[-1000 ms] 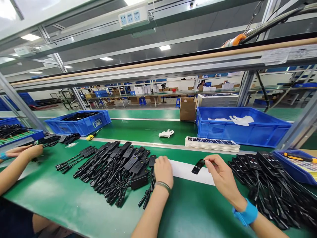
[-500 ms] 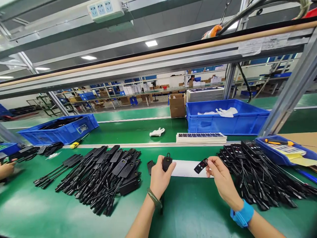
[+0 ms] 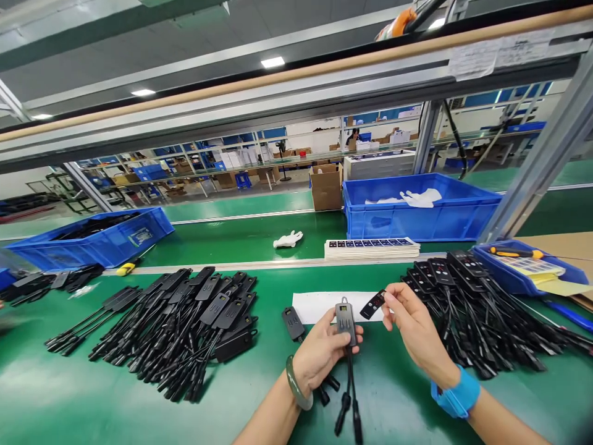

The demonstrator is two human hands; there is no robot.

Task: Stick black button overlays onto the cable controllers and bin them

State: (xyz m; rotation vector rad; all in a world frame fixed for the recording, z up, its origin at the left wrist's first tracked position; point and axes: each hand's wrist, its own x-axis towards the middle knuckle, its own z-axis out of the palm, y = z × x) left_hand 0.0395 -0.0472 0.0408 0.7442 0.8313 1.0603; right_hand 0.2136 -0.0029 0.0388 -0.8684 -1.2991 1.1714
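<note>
My left hand (image 3: 324, 349) grips a black controller box (image 3: 345, 322) with a small display and a hanging loop; its cables trail down over the green table. Pinched in my right hand (image 3: 412, 321) is a black label (image 3: 373, 305) with small red and white marks, just right of the box. A white paper strip (image 3: 315, 304) lies behind both hands. Another black controller (image 3: 293, 322) rests left of the box. Piles of cabled controllers lie on the left (image 3: 222, 309) and on the right (image 3: 442, 272).
Behind are a stack of label sheets (image 3: 370, 250), a white glove (image 3: 288, 240), a blue bin (image 3: 417, 219) and a cardboard box (image 3: 327, 188). Another blue bin (image 3: 102, 244) stands at left; a blue tray (image 3: 500, 278) with a screwdriver is at right.
My left hand has moved right and turned, bringing the controller's front and cables into view beside the label. The camera view has shifted slightly. Another person's hand at far left has nearly left view.
</note>
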